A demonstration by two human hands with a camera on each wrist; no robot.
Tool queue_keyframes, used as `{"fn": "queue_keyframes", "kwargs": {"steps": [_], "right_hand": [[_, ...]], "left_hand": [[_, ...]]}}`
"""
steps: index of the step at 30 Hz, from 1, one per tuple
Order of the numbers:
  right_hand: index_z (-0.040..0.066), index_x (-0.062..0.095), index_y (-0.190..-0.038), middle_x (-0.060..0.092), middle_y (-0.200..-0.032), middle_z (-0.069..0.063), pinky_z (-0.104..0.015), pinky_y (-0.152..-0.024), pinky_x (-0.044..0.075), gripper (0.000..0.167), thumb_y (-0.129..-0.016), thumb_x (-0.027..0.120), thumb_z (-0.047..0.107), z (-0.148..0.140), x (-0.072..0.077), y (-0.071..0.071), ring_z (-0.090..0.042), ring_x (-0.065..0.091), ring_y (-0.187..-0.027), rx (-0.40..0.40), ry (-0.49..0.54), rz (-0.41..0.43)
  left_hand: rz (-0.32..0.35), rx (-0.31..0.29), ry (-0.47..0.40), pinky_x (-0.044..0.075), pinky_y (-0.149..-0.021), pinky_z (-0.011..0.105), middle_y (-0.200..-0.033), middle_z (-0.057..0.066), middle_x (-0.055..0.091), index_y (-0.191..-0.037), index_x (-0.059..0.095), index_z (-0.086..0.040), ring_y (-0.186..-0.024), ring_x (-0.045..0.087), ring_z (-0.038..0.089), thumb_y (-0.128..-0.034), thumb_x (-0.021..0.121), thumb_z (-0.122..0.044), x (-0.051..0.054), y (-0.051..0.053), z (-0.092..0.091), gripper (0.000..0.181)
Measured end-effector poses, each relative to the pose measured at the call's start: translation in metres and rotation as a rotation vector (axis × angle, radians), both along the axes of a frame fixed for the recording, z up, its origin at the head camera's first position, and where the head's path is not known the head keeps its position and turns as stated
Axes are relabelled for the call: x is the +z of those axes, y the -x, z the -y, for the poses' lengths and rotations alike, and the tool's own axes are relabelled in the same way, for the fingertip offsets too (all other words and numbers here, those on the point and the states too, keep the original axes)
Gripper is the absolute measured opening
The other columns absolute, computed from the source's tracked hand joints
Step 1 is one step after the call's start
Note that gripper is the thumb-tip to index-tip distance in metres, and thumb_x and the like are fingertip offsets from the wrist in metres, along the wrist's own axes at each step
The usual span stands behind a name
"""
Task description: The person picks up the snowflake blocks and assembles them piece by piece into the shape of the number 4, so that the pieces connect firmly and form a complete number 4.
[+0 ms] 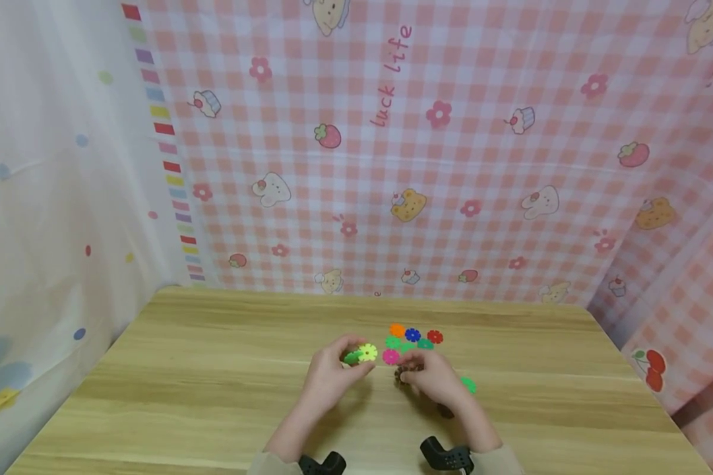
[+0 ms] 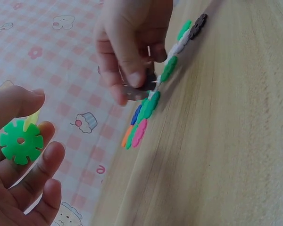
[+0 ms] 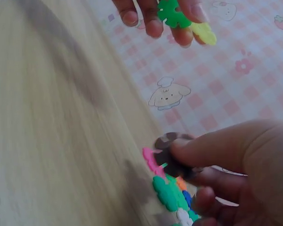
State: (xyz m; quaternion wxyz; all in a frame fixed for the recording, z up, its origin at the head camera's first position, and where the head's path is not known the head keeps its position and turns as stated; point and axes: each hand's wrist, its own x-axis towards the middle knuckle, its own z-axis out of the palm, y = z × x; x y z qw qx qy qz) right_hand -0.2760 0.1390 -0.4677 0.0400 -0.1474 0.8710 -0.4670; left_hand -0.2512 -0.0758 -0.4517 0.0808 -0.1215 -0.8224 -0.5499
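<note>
Between thumb and fingers, my left hand (image 1: pixel 332 373) pinches a green notched disc (image 2: pixel 21 142) joined to a yellow one (image 1: pixel 367 352). My right hand (image 1: pixel 433 379) pinches dark brown discs (image 3: pixel 172 157), which look like two pieces overlapping. Both hands are raised over the table, apart from each other. Just beyond the right hand lie loose discs: a pink one (image 1: pixel 390 357), an orange one (image 1: pixel 397 330), a blue one (image 1: pixel 412 335), a red one (image 1: pixel 435 336) and several green ones (image 1: pixel 425 344).
A green disc (image 1: pixel 468 384) lies right of my right wrist, and a dark disc (image 1: pixel 446 411) sits partly under the forearm. The wooden table (image 1: pixel 214 369) ends at a pink checked cloth (image 1: pixel 356 251) behind and a white cloth (image 1: pixel 65 198) on the left.
</note>
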Motion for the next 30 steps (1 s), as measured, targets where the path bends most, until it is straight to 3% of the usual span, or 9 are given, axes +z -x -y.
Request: {"fn": "queue_keyframes", "kwargs": {"steps": [6, 13, 22, 30], "right_hand": [[0.001, 0.070, -0.104, 0.070, -0.092, -0.005, -0.033, -0.070, 0.051, 0.017, -0.088, 0.067, 0.005, 0.002, 0.002, 0.002, -0.016, 0.061, -0.080, -0.042, 0.173, 0.038], [-0.004, 0.065, -0.109, 0.068, -0.098, -0.009, -0.033, -0.076, 0.055, 0.022, -0.089, 0.066, 0.005, 0.007, 0.007, 0.001, -0.020, 0.063, -0.086, -0.060, 0.381, 0.121], [-0.006, 0.062, -0.112, 0.068, -0.102, -0.012, -0.030, -0.077, 0.053, 0.026, -0.091, 0.065, 0.007, 0.013, 0.018, -0.004, -0.019, 0.063, -0.087, -0.032, 0.460, 0.142], [-0.007, 0.061, -0.114, 0.067, -0.103, -0.013, -0.032, -0.079, 0.054, 0.025, -0.092, 0.064, 0.005, 0.014, 0.021, -0.006, -0.021, 0.064, -0.090, 0.000, 0.482, 0.130]], "left_hand": [[0.000, -0.004, -0.006, 0.052, -0.065, 0.023, -0.094, 0.003, 0.068, -0.110, 0.067, -0.005, -0.080, 0.060, 0.014, -0.0789, 0.080, -0.016, -0.001, -0.001, 0.000, 0.035], [0.002, -0.022, 0.024, 0.051, -0.064, 0.024, -0.089, -0.001, 0.067, -0.110, 0.067, -0.006, -0.075, 0.058, 0.011, -0.0786, 0.080, -0.021, -0.002, -0.003, -0.001, 0.037], [0.049, -0.028, 0.054, 0.050, -0.065, 0.024, -0.089, -0.005, 0.067, -0.112, 0.067, -0.007, -0.075, 0.058, 0.012, -0.0791, 0.080, -0.024, -0.002, -0.004, -0.003, 0.039], [0.045, -0.023, 0.064, 0.050, -0.063, 0.025, -0.091, -0.004, 0.069, -0.110, 0.068, -0.008, -0.073, 0.058, 0.011, -0.0791, 0.080, -0.025, 0.000, -0.003, -0.004, 0.038]]}}
